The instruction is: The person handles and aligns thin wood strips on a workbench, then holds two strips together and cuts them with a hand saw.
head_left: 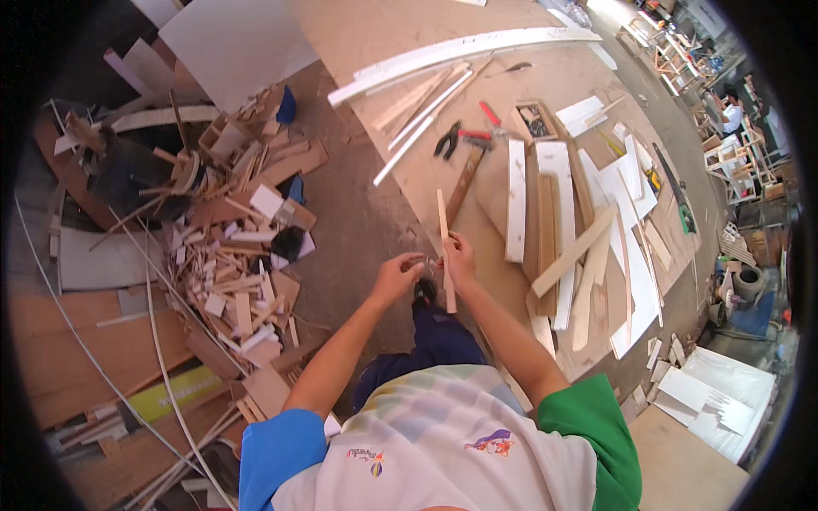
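Observation:
My right hand (460, 260) grips a thin, pale wooden strip (444, 223) that stands nearly upright in front of me, its lower end dropping below the hand. My left hand (399, 277) is close beside it on the left, fingers pinched together near the strip; whatever small thing it pinches is too small to see. Both hands hover over the edge of a large plywood sheet (383, 51) lying on the floor.
A hammer (467, 175), pliers (446, 140) and a red-handled tool (489, 113) lie on the plywood beyond the hands. White and bare wood boards (562, 213) are spread to the right. A pile of offcuts (230, 255) sits left. Another person (731, 111) is far right.

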`<state>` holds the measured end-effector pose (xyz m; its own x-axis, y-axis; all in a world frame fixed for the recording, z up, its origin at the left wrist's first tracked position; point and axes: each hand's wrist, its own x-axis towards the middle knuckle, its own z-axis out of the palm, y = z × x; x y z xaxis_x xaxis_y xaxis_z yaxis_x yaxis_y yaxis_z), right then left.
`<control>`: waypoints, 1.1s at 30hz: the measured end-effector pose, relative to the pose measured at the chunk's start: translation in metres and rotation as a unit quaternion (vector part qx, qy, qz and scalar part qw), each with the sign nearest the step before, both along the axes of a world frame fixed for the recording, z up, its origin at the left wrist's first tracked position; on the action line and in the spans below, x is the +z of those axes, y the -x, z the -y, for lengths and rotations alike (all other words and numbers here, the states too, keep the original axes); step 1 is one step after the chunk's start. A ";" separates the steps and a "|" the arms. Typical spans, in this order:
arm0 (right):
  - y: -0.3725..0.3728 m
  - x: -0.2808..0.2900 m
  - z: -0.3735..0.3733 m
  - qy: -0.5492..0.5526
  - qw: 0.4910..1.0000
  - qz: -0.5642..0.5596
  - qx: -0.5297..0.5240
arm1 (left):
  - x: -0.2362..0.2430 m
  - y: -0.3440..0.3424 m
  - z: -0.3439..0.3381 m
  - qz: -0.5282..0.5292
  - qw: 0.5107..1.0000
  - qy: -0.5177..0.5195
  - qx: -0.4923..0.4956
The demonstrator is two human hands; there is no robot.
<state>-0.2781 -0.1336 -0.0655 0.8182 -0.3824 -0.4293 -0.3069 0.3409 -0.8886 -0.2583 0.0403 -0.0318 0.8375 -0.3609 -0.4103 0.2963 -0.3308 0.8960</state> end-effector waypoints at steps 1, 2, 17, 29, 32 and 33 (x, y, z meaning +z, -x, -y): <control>-0.036 0.001 0.007 0.039 0.999 0.011 -0.014 | 0.006 -0.034 -0.005 0.006 1.000 -0.020 -0.018; -0.055 -0.004 0.026 0.081 0.996 0.013 -0.024 | 0.012 -0.051 -0.005 -0.002 1.000 -0.030 -0.010; -0.215 0.020 0.040 0.307 0.941 -0.022 -0.140 | -0.060 -0.350 0.011 0.265 0.952 -0.144 -0.055; -0.386 -0.029 -0.074 0.505 0.833 -0.219 -0.055 | -0.085 -0.507 0.027 0.150 0.930 -0.159 -0.295; -0.397 -0.054 -0.077 0.447 0.852 -0.244 -0.120 | -0.086 -0.517 0.034 0.162 0.918 -0.160 -0.324; -0.396 -0.060 -0.077 0.426 0.858 -0.264 -0.116 | -0.085 -0.517 0.036 0.187 0.910 -0.168 -0.328</control>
<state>0.1184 -0.0565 -0.1251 0.4548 -0.8675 -0.2015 -0.7554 -0.2559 -0.6033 0.2588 0.0042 -0.1173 0.5913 -0.7403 -0.3198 -0.3696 -0.6013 0.7084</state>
